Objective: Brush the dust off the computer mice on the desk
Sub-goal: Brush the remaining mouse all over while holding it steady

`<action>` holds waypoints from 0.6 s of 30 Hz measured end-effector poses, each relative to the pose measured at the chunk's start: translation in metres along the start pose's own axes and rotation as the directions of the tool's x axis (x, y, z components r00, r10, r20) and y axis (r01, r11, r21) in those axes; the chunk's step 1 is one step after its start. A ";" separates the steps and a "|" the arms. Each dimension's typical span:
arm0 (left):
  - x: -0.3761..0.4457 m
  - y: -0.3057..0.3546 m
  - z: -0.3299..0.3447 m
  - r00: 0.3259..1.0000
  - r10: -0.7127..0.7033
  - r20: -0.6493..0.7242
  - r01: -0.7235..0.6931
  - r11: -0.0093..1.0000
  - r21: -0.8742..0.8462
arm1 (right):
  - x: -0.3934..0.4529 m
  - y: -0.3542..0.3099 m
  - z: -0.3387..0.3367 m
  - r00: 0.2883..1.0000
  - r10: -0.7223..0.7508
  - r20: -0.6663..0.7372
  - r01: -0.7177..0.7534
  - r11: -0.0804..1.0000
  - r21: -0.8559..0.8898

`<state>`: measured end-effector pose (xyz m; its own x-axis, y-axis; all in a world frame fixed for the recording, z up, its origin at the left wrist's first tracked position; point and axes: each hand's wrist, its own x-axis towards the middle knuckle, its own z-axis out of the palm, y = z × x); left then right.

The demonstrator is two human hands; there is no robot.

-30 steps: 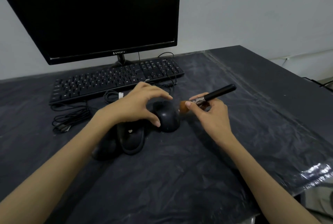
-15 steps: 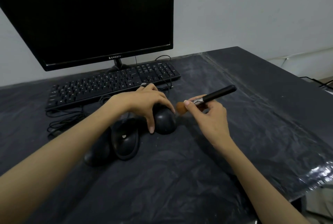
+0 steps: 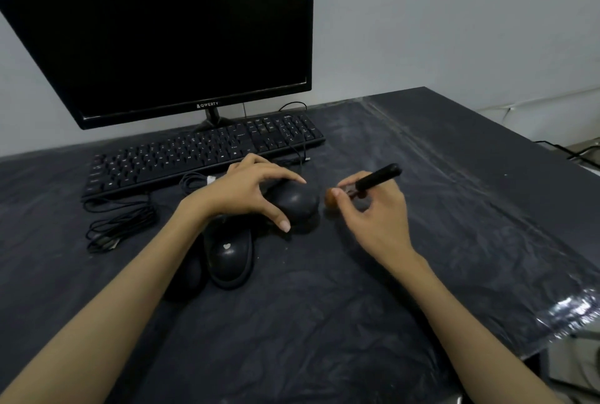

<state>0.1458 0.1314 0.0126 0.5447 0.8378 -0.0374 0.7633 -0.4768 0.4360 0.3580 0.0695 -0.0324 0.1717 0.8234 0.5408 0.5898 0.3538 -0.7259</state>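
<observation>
Three black mice lie side by side on the dark desk. My left hand point(image 3: 250, 192) grips the rightmost mouse point(image 3: 298, 200) between thumb and fingers. The middle mouse point(image 3: 230, 254) shows a small pale heart mark, and the left mouse point(image 3: 190, 273) is mostly hidden under my left forearm. My right hand point(image 3: 373, 212) pinches a small brush point(image 3: 373, 181) with a black handle. Its orange bristle tip point(image 3: 330, 200) sits just right of the held mouse, close to its side.
A black keyboard point(image 3: 201, 150) and a dark monitor point(image 3: 168, 30) stand behind the mice. Coiled black cables point(image 3: 120, 225) lie to the left. Clear plastic sheeting point(image 3: 487, 225) covers the desk, whose right edge point(image 3: 552, 332) drops off near a grey object.
My left hand closed around the rightmost mouse. The brush tip stayed beside that mouse while the handle shifted slightly. The camera view moved a little.
</observation>
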 end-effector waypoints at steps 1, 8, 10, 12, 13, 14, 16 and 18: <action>-0.002 0.000 0.000 1.000 -0.004 -0.005 0.004 1.000 -0.014 | 0.002 0.002 -0.003 0.999 0.031 -0.031 -0.031 0.999 -0.004; -0.008 0.006 -0.002 1.000 -0.017 -0.014 0.016 0.999 -0.041 | -0.010 -0.017 0.004 0.980 -0.027 0.197 -0.019 0.973 0.231; -0.010 0.005 -0.002 0.999 -0.036 -0.029 0.034 0.997 -0.065 | -0.007 -0.010 0.005 0.988 0.005 0.156 -0.032 0.984 0.176; -0.011 0.005 -0.002 0.999 -0.035 -0.038 0.031 0.996 -0.081 | -0.003 -0.003 0.002 0.996 0.044 0.081 -0.055 0.989 0.140; -0.011 0.005 -0.001 0.999 -0.033 -0.037 0.030 0.996 -0.089 | -0.002 -0.003 0.000 0.997 0.059 0.060 -0.068 0.985 0.162; -0.011 0.004 -0.001 0.999 -0.033 -0.033 0.029 0.995 -0.094 | -0.003 -0.005 -0.002 0.996 0.062 0.058 -0.072 0.976 0.205; -0.011 0.001 -0.001 0.999 -0.027 -0.028 0.025 0.995 -0.095 | -0.006 -0.012 -0.002 0.991 0.035 0.128 -0.073 0.950 0.304; -0.010 -0.004 0.000 1.000 -0.014 -0.024 0.012 0.996 -0.086 | -0.009 -0.016 0.002 0.970 0.016 0.242 -0.098 0.938 0.332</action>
<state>0.1369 0.1247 0.0113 0.5258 0.8503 -0.0219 0.7369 -0.4425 0.5111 0.3456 0.0573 -0.0258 -0.0149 0.9119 0.4102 0.2749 0.3982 -0.8751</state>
